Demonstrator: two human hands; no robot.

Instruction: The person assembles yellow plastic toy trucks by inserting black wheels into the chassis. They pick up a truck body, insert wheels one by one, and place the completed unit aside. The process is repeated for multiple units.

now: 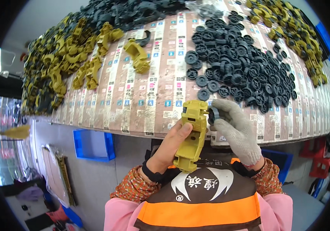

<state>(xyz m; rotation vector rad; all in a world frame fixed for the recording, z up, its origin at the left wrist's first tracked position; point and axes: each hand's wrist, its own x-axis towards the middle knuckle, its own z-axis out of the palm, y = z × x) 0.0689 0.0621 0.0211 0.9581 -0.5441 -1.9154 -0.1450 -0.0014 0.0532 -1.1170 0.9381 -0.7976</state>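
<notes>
My bare left hand [171,145] is closed around a yellow-olive plastic toy car body [191,148], thumb on its upper face, held upright just off the table's near edge. In my right hand [237,129], which wears a pale knitted glove, a dark toy wheel [212,115] is pinched between thumb and fingers. That wheel is right beside the upper right side of the car body; whether they touch I cannot tell. Beyond my hands spreads a heap of dark wheels [246,69] on the table [157,115].
Yellow car bodies [62,57] lie piled at the left, with one single body [137,56] nearer the middle. Dark plastic parts [134,13] are heaped at the back. More yellow-and-black pieces [292,30] line the far right. On the floor stand a blue bin [94,145] and a red stool [319,158].
</notes>
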